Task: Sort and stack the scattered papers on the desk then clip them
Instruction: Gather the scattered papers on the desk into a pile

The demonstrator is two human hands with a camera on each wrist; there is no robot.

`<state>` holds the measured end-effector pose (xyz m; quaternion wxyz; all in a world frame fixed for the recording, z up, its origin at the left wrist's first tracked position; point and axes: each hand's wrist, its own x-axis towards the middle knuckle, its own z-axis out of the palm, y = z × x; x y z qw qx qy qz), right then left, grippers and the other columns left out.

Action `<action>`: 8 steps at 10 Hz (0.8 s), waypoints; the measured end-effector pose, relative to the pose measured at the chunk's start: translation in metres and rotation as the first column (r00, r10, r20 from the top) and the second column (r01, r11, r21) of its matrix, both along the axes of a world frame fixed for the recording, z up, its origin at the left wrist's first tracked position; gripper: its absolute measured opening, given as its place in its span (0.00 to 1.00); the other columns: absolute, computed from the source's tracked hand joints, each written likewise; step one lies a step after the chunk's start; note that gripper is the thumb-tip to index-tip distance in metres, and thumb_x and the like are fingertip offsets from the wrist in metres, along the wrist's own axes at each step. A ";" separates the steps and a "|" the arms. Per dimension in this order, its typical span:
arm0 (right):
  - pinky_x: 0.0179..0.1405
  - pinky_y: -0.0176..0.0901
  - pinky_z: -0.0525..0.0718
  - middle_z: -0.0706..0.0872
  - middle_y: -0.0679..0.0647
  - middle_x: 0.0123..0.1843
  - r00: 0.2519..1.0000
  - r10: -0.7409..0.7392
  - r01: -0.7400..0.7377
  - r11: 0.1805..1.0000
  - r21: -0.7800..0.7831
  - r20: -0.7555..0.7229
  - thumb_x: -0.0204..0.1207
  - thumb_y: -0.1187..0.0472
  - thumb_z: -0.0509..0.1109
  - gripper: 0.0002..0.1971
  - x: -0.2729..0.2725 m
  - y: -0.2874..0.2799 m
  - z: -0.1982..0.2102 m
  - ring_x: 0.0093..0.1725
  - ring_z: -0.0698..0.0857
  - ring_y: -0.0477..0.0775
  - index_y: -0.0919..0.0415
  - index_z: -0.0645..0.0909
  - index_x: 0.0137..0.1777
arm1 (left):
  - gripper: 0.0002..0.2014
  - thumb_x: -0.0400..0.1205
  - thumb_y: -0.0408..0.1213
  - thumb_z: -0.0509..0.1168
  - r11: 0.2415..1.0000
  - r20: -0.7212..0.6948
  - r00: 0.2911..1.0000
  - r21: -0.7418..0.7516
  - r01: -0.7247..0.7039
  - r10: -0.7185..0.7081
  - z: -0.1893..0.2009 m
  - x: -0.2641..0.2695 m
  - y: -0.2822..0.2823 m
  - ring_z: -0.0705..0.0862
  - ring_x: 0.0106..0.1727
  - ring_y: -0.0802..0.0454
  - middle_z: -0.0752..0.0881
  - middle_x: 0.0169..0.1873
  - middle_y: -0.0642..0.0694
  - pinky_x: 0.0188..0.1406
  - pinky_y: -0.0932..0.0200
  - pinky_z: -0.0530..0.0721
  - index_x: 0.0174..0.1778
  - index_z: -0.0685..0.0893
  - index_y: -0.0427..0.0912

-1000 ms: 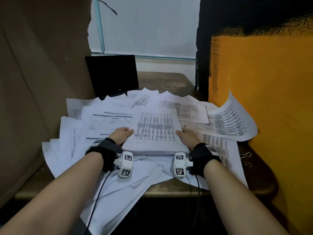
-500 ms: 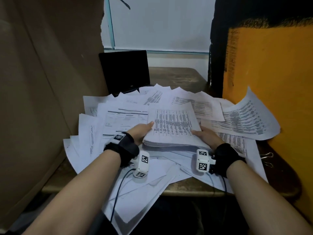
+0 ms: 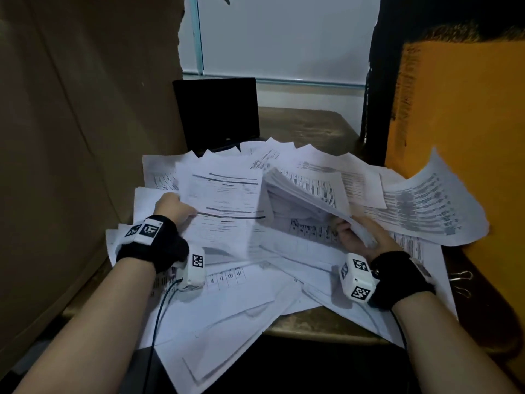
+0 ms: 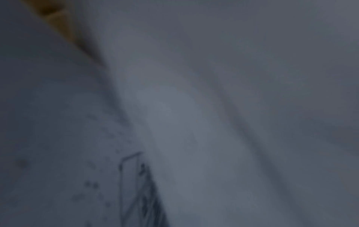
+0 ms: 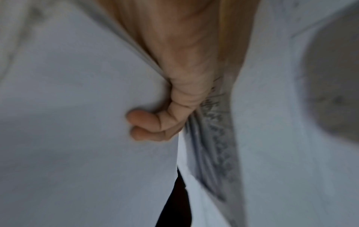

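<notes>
Both hands: on paper over the desk (image 3: 306, 126)
right hand (image 3: 358, 237): fingers (image 5: 147, 119) curled under tilted stack (image 3: 301, 194), gripping its near edge
left hand (image 3: 173, 207): pinches a loose sheet (image 3: 227, 200)

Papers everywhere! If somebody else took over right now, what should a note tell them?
Right hand: grip curled round the near edge of the gathered stack, tilting it up on its side.
Left hand: pinching the edge of a loose printed sheet beside the stack.
Loose papers cover the desk; one sheet leans on the orange wall. Binder clips lie at the desk's right edge.
Done: one stack partly gathered.
Left: collect the other sheets, square the stack, clip it.
</notes>
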<state>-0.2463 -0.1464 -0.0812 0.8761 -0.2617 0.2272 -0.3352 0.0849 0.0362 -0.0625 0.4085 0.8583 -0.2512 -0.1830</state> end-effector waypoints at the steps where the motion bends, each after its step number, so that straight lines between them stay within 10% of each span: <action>1: 0.20 0.30 0.80 0.84 0.61 0.33 0.996 0.010 -0.002 0.996 -0.093 0.087 0.16 0.73 0.90 0.47 0.009 -0.011 0.027 0.22 0.82 0.48 0.74 0.80 0.46 | 0.03 0.81 0.32 0.65 0.964 0.093 0.979 -0.182 0.196 -0.181 0.029 -0.006 -0.004 0.82 0.38 0.43 0.85 0.37 0.43 0.31 0.59 0.78 0.43 0.83 0.40; 3: 0.22 0.32 0.80 0.77 0.60 0.47 0.955 0.000 0.028 0.996 -0.090 0.296 0.44 0.81 0.85 0.51 0.039 -0.045 0.075 0.29 0.82 0.50 0.67 0.68 0.70 | 0.10 0.85 0.27 0.59 0.720 0.040 0.979 -0.672 0.175 -0.201 0.095 -0.009 -0.043 0.85 0.53 0.47 0.84 0.58 0.41 0.51 0.54 0.84 0.60 0.76 0.42; 4: 0.19 0.33 0.79 0.78 0.56 0.40 0.980 -0.156 0.168 0.982 -0.089 0.122 0.76 0.75 0.68 0.25 0.052 -0.059 0.077 0.28 0.81 0.48 0.62 0.66 0.71 | 0.15 0.82 0.21 0.60 0.744 -0.038 0.976 -0.653 0.139 -0.216 0.087 -0.016 -0.084 0.84 0.48 0.48 0.82 0.54 0.39 0.43 0.59 0.83 0.63 0.74 0.37; 5: 0.17 0.33 0.79 0.86 0.51 0.28 0.964 -0.256 0.237 0.947 -0.217 -0.065 0.87 0.61 0.58 0.10 0.055 -0.065 0.069 0.20 0.83 0.44 0.58 0.68 0.66 | 0.18 0.81 0.17 0.61 0.829 -0.142 0.950 -0.536 0.162 -0.277 0.047 -0.020 -0.112 0.84 0.35 0.58 0.83 0.52 0.37 0.31 0.69 0.83 0.66 0.72 0.32; 7: 0.36 0.40 0.87 0.89 0.55 0.54 0.894 -0.259 0.058 0.876 -0.479 -0.365 0.85 0.55 0.63 0.16 0.055 -0.093 0.030 0.45 0.90 0.52 0.61 0.79 0.68 | 0.27 0.81 0.15 0.57 0.896 -0.419 0.831 -0.400 0.194 -0.367 -0.017 0.000 -0.126 0.89 0.35 0.61 0.81 0.64 0.39 0.30 0.68 0.85 0.74 0.68 0.42; 8: 0.36 0.30 0.84 0.90 0.52 0.48 0.844 -0.232 -0.056 0.858 -0.510 -0.484 0.83 0.59 0.65 0.12 0.063 -0.096 0.014 0.38 0.90 0.41 0.64 0.82 0.62 | 0.31 0.82 0.13 0.49 0.902 -0.475 0.807 -0.402 0.157 -0.352 -0.028 0.006 -0.126 0.79 0.69 0.54 0.70 0.76 0.43 0.51 0.71 0.79 0.79 0.65 0.40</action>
